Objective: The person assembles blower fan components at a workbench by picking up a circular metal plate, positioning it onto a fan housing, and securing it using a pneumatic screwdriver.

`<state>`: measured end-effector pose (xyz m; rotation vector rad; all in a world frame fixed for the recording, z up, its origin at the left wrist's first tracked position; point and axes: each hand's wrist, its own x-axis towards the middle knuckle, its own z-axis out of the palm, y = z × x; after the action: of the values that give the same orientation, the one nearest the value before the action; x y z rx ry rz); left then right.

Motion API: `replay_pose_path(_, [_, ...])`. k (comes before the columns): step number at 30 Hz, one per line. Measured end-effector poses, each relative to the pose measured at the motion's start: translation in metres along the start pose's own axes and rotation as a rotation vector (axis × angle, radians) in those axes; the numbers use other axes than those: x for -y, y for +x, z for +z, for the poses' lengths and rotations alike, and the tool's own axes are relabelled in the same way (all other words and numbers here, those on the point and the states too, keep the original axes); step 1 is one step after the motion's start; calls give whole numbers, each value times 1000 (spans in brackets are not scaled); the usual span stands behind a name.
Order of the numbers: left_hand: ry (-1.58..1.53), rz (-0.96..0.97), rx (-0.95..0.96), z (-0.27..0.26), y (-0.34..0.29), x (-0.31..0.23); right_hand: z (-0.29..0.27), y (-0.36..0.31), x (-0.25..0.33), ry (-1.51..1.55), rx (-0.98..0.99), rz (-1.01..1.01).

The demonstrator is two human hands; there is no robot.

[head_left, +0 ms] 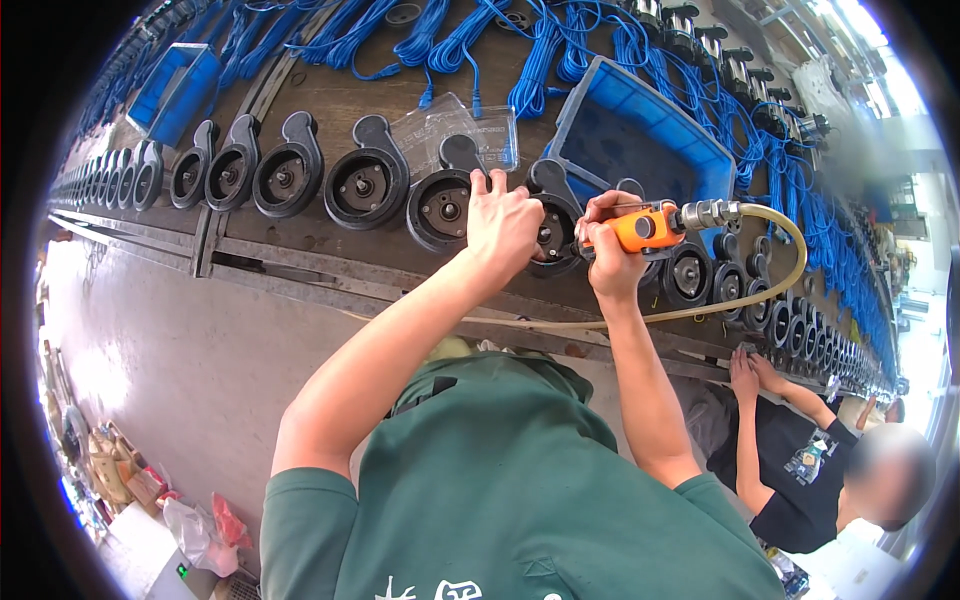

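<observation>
Several black round housings, each with a raised arm, stand in a row along the workbench. My left hand lies over the gap between one housing and its neighbour. Its fingers are bent, and what they pinch, if anything, is hidden. Wrapped in my right hand is an orange air screwdriver, lying sideways with its working end toward the neighbouring housing, close to my left hand. Whether its tip touches the housing cannot be made out. A yellowish air hose loops from the tool's metal fitting.
Behind the housings stand a large blue bin and a smaller blue bin. Clear plastic sheets lie near the large bin. Bundled blue cables line the bench's far side. A co-worker in black works at the right.
</observation>
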<state>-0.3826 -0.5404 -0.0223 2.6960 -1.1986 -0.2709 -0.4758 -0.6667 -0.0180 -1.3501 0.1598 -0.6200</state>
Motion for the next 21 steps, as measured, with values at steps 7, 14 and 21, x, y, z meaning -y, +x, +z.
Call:
replay_pose_path(7, [-57, -22, 52, 0, 2, 1, 1, 8, 1, -31, 13, 22])
replay_pose_path(14, [-188, -67, 39, 5, 2, 3, 1, 10, -8, -10, -2, 21])
replay_pose_path(21, [-146, -61, -96, 16, -6, 1, -1, 9, -2, -16, 11, 16])
